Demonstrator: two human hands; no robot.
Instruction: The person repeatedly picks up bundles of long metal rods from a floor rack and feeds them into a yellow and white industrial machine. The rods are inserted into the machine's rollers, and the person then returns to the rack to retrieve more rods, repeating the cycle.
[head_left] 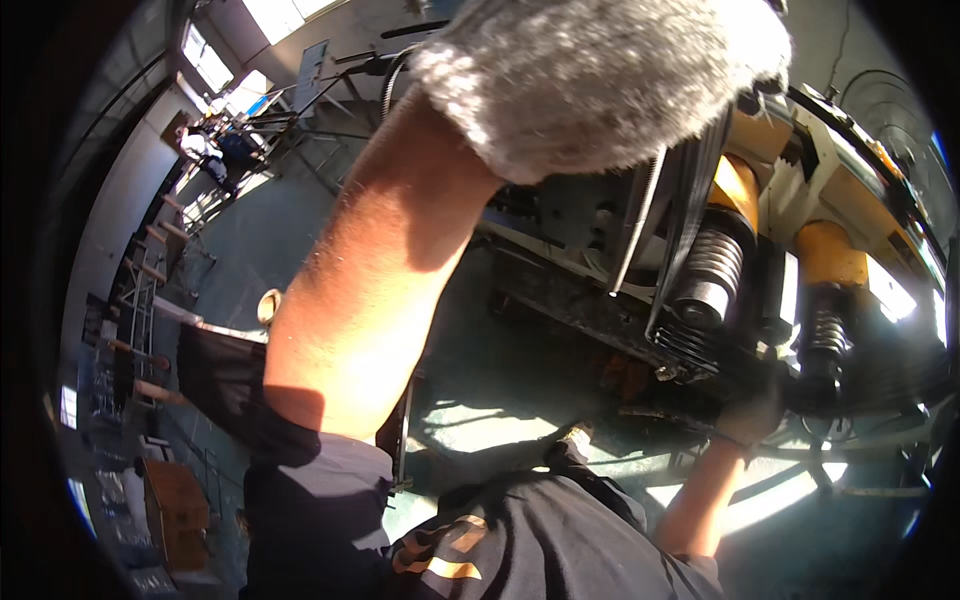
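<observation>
My left hand (610, 85), in a fuzzy grey knit glove, is raised high and close to the view, across the top of the machine. Its fingers are out of sight at the glove's bright far end, so what they hold, if anything, is hidden. My right hand (752, 415) reaches to the machine's dark lower edge, below the spring parts; it looks gloved, and its fingers are lost in shadow. Between the hands are a coil spring (712, 262) under a yellow cylinder (738, 190), and a thin metal rod (640, 222) hanging beside black strips (690, 215).
A second yellow cylinder (825, 245) with a spring (828, 335) stands to the right. Black cables loop at the upper right. On the left are a wooden cabinet (178, 510), racks along the wall, and a person (205, 155) far off. Sunlight patches the green floor (480, 425).
</observation>
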